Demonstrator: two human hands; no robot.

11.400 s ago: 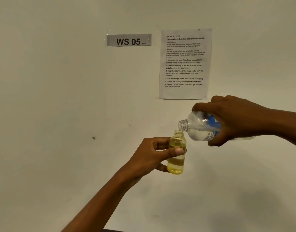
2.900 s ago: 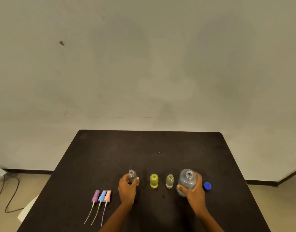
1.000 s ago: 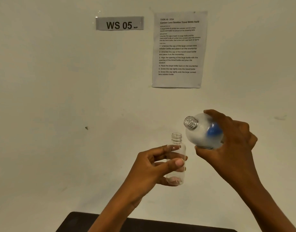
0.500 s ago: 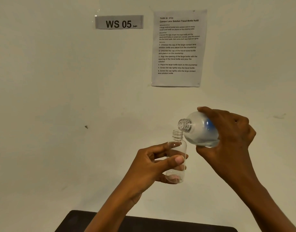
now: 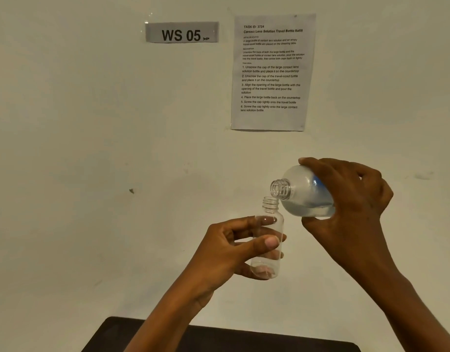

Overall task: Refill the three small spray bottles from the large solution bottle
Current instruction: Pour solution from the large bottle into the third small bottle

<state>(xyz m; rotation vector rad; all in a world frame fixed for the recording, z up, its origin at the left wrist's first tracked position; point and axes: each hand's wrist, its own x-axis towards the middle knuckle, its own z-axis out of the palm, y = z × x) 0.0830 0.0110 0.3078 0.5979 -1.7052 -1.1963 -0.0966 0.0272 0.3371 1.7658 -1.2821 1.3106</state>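
My left hand holds a small clear spray bottle upright in front of the wall, thumb across its front and fingers behind it. The bottle has no cap and looks empty. My right hand grips the large clear solution bottle with a blue label, tipped to the left. Its open threaded neck hangs just above and to the right of the small bottle's mouth. Clear liquid lies in the lower side of the large bottle. I see no stream between the two necks.
The far edge of the dark table shows at the bottom of the view. On the wall hang a "WS 05" sign and a printed task sheet. The other small bottles and the caps are out of view.
Over the last second the large bottle has tipped further left and down, bringing its neck close over the small bottle's mouth. My left hand has kept the small bottle nearly still.
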